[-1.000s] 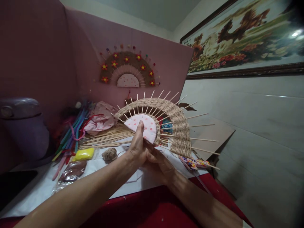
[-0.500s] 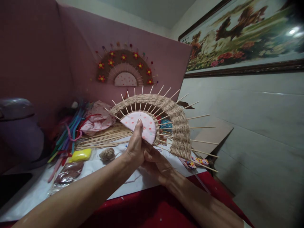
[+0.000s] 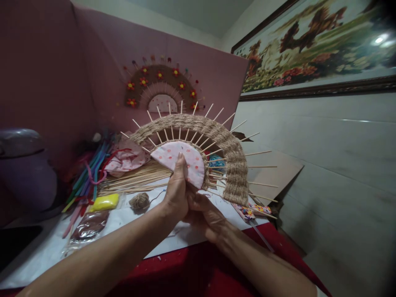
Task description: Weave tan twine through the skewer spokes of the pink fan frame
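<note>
A semicircular woven fan [image 3: 235,165] of twisted twine on thin sticks is held up above the table, its stick tips poking out past the woven band. At its middle sits a half-disc covered in white fabric with pink-red dots [image 3: 163,154]. My left hand [image 3: 178,194] grips this half-disc at its lower edge, the thumb pressed flat on the fabric and the fingers behind. Just below, my right hand [image 3: 202,214] is closed against the fan's underside and touches the left hand. Most of its fingers are hidden.
A ball of twine [image 3: 139,201], thin sticks [image 3: 136,177], pipe cleaners [image 3: 93,173], a yellow packet [image 3: 105,202] and a brown packet [image 3: 91,225] lie to the left. Behind, a similar decorated fan [image 3: 159,84] hangs on a pink board [image 3: 210,70]. A red cloth [image 3: 185,276] covers the front.
The fan has turned to face the camera more, its left end moving left and its top rising a little. Both hands stay on it in nearly the same place.
</note>
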### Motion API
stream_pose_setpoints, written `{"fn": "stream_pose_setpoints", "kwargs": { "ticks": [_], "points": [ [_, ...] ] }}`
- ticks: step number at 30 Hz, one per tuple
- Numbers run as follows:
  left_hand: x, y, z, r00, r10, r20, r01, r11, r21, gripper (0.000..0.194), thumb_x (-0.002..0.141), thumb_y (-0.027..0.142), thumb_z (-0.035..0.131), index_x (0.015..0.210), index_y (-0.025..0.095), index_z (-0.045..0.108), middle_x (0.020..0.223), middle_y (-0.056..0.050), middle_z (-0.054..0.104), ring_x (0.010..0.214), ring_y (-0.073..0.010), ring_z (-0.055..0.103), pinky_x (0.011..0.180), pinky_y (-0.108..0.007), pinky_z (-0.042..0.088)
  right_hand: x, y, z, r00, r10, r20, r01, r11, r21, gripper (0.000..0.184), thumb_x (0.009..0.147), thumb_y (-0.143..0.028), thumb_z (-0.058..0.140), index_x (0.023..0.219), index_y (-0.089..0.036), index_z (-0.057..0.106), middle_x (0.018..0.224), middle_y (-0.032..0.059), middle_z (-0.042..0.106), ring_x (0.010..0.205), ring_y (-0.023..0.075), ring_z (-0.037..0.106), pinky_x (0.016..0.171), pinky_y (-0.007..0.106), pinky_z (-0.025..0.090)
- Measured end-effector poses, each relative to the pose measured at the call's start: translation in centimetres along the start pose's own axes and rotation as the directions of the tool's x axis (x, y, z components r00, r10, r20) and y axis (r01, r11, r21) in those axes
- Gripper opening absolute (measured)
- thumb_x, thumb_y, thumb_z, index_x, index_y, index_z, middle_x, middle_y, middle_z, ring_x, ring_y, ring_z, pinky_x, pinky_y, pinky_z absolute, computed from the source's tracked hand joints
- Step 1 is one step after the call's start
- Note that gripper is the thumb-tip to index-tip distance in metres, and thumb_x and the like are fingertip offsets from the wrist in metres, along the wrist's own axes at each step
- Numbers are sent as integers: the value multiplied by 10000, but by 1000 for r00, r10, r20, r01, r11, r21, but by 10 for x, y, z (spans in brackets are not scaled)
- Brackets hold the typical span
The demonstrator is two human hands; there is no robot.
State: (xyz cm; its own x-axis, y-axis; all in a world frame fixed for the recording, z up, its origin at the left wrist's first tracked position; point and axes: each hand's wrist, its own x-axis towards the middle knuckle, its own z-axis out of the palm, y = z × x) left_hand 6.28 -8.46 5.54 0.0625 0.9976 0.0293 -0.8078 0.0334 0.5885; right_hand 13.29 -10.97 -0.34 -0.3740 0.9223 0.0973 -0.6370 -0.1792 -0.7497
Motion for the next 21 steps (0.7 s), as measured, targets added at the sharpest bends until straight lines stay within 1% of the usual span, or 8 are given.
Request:
{"fn": "stream_pose_setpoints", "kwargs": {
  "ticks": [2, 4, 8, 11, 14, 17, 19, 21],
  "points": [
    [6, 3, -4, 994, 105, 37, -105, 994, -18, 336, 638, 445, 705, 755, 157, 577, 654, 8, 598, 564, -90, 549, 571, -183, 469, -1, -2, 1, 999, 40, -35, -41, 999, -21, 292, 624, -307, 765, 608, -160, 513, 475, -74, 460, 359, 33, 371, 334, 155, 269],
    [10, 4, -10, 984, 169, 54, -171, 985, 21, 301, 673, 441, 676, 697, 168, 549, 575, 31, 568, 486, -70, 514, 499, -163, 446, -2, -5, 2, 999, 23, -36, -24, 999, -29, 285, 666, -366, 729, 649, -165, 528, 517, -58, 504, 369, 47, 421, 330, 160, 283],
    [8, -4, -22, 999, -34, 23, 23, 932, 362, 458, 700, 612, 539, 545, 189, 456, 334, 56, 363, 245, -68, 294, 253, -200, 234, 1, -7, 1, 988, -144, -62, 145, 989, 16, 249, 691, -360, 714, 795, -158, 613, 613, -11, 616, 479, 85, 545, 441, 189, 417],
    [1, -14, -25, 999, 28, 41, -44, 891, 452, 444, 698, 595, 555, 556, 183, 474, 355, 49, 388, 270, -67, 310, 262, -188, 215, 6, -9, -2, 977, -189, -96, 198, 975, 97, 212, 702, -317, 710, 834, -170, 633, 687, 7, 669, 567, 107, 584, 530, 221, 471],
    [-3, -21, -26, 969, 205, 141, -249, 822, 512, 298, 719, 471, 611, 693, 177, 576, 560, -2, 577, 476, -110, 501, 412, -185, 389, 9, -13, -4, 969, -203, -140, 227, 957, 180, 189, 712, -292, 699, 862, -194, 639, 761, 11, 696, 697, 147, 625, 629, 273, 508],
    [-2, -26, -30, 898, 305, 316, -438, 674, 594, 172, 749, 351, 608, 806, 190, 631, 824, -46, 655, 812, -175, 573, 750, -228, 456, 11, -20, -7, 953, -234, -193, 277, 931, 238, 223, 722, -260, 685, 933, -211, 632, 837, 9, 704, 808, 161, 633, 674, 282, 519],
    [2, -27, -35, 884, 228, 409, -457, 607, 650, 138, 731, 317, 624, 806, 203, 649, 860, -54, 659, 879, -198, 562, 846, -266, 426, 13, -26, -10, 945, -221, -243, 279, 929, 242, 234, 722, -247, 682, 946, -201, 630, 847, 13, 707, 827, 158, 636, 679, 272, 522],
    [8, -25, -40, 897, 73, 436, -375, 648, 663, 151, 648, 253, 693, 792, 219, 662, 810, -50, 665, 894, -222, 565, 851, -296, 433, 15, -32, -17, 930, -211, -300, 282, 935, 216, 232, 721, -264, 681, 936, -192, 632, 809, 12, 710, 801, 159, 644, 669, 270, 525]
  ]
}}
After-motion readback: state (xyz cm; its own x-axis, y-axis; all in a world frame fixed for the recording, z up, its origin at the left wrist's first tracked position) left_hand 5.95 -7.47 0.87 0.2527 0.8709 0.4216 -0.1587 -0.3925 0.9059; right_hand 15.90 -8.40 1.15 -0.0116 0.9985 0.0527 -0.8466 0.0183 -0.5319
